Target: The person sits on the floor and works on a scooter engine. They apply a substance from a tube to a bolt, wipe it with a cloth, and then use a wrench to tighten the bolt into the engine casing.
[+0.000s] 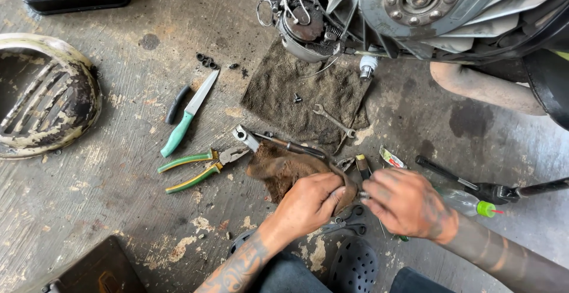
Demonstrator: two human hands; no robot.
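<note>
My left hand (309,201) grips the near end of a dirty brown rag (278,165) bunched on the concrete floor. My right hand (406,201) is closed right beside it, pinching a small metal part (363,195) against the rag. The part is mostly hidden by my fingers. An adjustable wrench (246,137) and a screwdriver (296,146) lie at the rag's far edge. Dark scissors (347,222) rest under my hands.
Green-handled pliers (195,170) and a green-handled knife (188,115) lie to the left. A grey cloth (302,94) with a spanner (333,121) sits under the scooter engine (415,2). A cream engine cover (44,94) is at far left, a clear bottle (468,203) at right.
</note>
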